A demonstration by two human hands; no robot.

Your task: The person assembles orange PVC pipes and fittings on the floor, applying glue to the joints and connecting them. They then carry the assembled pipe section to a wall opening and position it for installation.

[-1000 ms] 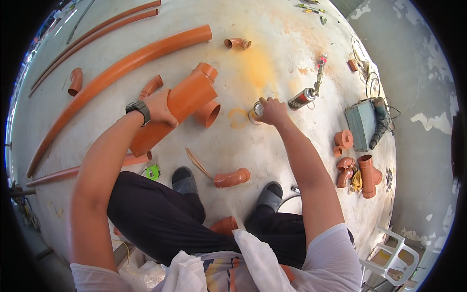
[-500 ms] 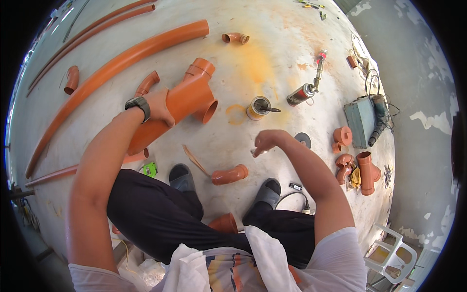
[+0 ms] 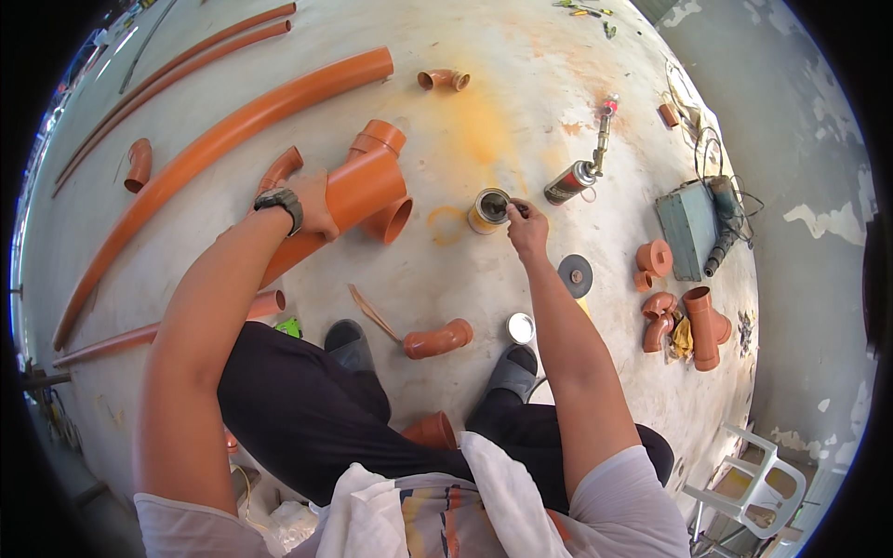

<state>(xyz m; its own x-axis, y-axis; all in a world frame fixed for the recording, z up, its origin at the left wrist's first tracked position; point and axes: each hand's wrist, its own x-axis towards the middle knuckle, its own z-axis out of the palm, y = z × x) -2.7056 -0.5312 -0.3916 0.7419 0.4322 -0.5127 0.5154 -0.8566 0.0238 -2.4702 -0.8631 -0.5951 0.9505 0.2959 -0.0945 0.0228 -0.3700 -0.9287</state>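
Observation:
My left hand point(image 3: 312, 206), with a watch on the wrist, grips a large orange branch pipe fitting point(image 3: 365, 186) that lies on the concrete floor. My right hand point(image 3: 527, 226) reaches to a small open tin point(image 3: 487, 210) just right of the fitting. Its fingers are pinched on a small brush at the tin's mouth. The tin's round lid point(image 3: 521, 327) lies near my right sandal point(image 3: 512, 369). An orange elbow point(image 3: 437, 339) and a thin wooden stick point(image 3: 372, 312) lie between my feet.
A long curved orange pipe point(image 3: 233, 130) and thinner pipes point(image 3: 167, 65) cross the floor at upper left. A gas torch canister point(image 3: 571, 182), a cutting disc point(image 3: 575, 275), a grey box point(image 3: 688, 228) and several orange fittings point(image 3: 693, 321) lie to the right. A white plastic chair point(image 3: 744, 502) stands lower right.
My right hand was at the tin, drew back toward me, leaving the brush standing in it, and has now returned to the tin. My left hand has stayed on the fitting.

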